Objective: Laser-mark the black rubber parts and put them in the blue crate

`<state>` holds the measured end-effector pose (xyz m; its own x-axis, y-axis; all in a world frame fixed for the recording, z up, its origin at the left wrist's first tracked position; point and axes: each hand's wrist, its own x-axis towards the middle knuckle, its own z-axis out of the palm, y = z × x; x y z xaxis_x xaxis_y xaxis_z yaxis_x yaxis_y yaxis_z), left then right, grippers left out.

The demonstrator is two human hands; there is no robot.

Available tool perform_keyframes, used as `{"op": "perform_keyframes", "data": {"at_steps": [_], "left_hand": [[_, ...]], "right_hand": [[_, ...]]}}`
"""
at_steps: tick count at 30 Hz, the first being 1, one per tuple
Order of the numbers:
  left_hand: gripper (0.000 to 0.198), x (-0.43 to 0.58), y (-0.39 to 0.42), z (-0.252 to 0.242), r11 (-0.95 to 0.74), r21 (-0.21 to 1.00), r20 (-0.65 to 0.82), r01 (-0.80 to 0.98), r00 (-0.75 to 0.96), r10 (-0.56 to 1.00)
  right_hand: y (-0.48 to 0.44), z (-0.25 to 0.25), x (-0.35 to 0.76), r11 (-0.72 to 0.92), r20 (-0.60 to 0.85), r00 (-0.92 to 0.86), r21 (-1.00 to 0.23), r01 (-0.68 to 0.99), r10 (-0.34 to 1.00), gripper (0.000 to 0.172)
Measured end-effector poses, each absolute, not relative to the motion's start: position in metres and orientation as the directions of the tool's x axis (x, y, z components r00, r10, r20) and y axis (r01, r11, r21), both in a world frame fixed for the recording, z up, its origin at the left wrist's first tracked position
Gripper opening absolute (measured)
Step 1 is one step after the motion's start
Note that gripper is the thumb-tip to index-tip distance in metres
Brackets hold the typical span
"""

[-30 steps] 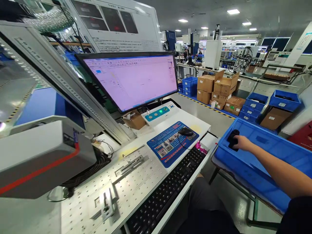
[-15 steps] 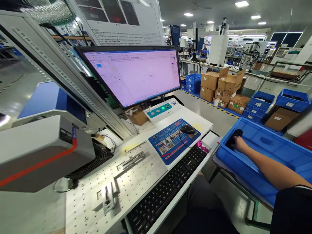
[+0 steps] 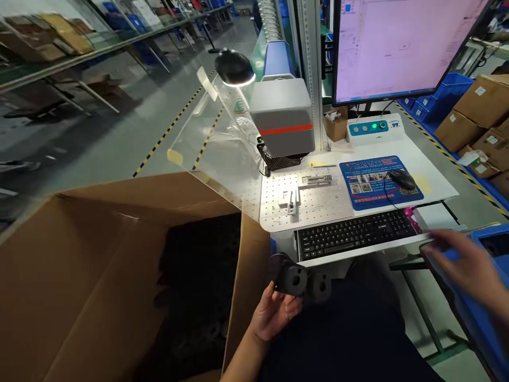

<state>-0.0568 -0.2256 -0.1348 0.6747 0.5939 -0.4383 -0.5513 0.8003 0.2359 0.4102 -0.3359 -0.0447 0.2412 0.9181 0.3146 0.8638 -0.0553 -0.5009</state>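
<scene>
My left hand (image 3: 276, 313) is closed around black molded parts (image 3: 296, 278) with round ends and holes in them. They are held above my lap, just right of the big cardboard box's wall. My right hand (image 3: 463, 260), smeared a little by motion, has its fingers stretched out and nothing visible in them. It hovers at the near left side of the blue bin (image 3: 487, 233), beyond the keyboard's right end. A dark item shows inside that bin. More black parts (image 3: 202, 276) lie in deep shadow within the cardboard box (image 3: 107, 201).
Ahead stands a bench with a perforated metal plate (image 3: 318, 204), a small metal fixture (image 3: 291, 201), a grey machine head (image 3: 282, 114) and a lit lamp (image 3: 234, 68). A keyboard (image 3: 353, 233), mouse (image 3: 401, 179) and monitor (image 3: 397, 53) are to the right.
My view has swung left, bringing the cardboard box into sight. The right hand has left the dark item it gripped in the blue bin. My left hand now shows, holding black parts.
</scene>
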Motion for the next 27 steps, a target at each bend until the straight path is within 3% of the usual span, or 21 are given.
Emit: {"op": "perform_keyframes", "data": {"at_steps": [2, 6, 9, 12, 16, 20, 24, 27], "left_hand": [[0.031, -0.058, -0.23, -0.138, 0.811, 0.222, -0.387, -0.541, 0.714, 0.583], [0.035, -0.071, -0.239, -0.143, 0.828, 0.238, -0.337, -0.507, 0.757, 0.56], [0.039, -0.083, -0.245, -0.148, 0.83, 0.265, -0.336, -0.492, 0.759, 0.557], [0.043, -0.094, -0.253, -0.155, 0.824, 0.274, -0.339, -0.496, 0.752, 0.566], [0.049, -0.105, -0.258, -0.16, 0.812, 0.285, -0.331, -0.509, 0.743, 0.582], [0.055, -0.128, -0.246, -0.152, 0.766, 0.323, -0.284, -0.556, 0.715, 0.639], [0.061, -0.166, -0.223, -0.152, 0.644, 0.358, -0.256, -0.676, 0.592, 0.764], [0.059, -0.194, -0.21, -0.164, 0.563, 0.381, -0.266, -0.733, 0.497, 0.826]], "right_hand": [[-0.31, -0.046, 0.331, 0.175, 0.26, -0.021, -0.584, 0.792, 0.965, 0.038], [-0.277, -0.047, 0.232, 0.365, 0.089, -0.424, -0.681, 0.634, 0.901, 0.06], [-0.268, -0.053, 0.196, 0.463, 0.069, -0.61, -0.72, 0.517, 0.789, 0.072], [-0.267, -0.069, 0.173, 0.515, 0.076, -0.673, -0.708, 0.483, 0.735, 0.074], [-0.267, -0.084, 0.16, 0.553, 0.145, -0.666, -0.698, 0.455, 0.732, 0.072], [-0.246, -0.076, 0.173, 0.474, 0.162, -0.56, -0.743, 0.474, 0.813, 0.064], [-0.181, -0.072, 0.194, 0.281, 0.179, -0.219, -0.687, 0.67, 0.959, 0.044], [-0.115, -0.075, 0.2, 0.078, 0.193, 0.042, -0.571, 0.817, 0.98, 0.038]]}}
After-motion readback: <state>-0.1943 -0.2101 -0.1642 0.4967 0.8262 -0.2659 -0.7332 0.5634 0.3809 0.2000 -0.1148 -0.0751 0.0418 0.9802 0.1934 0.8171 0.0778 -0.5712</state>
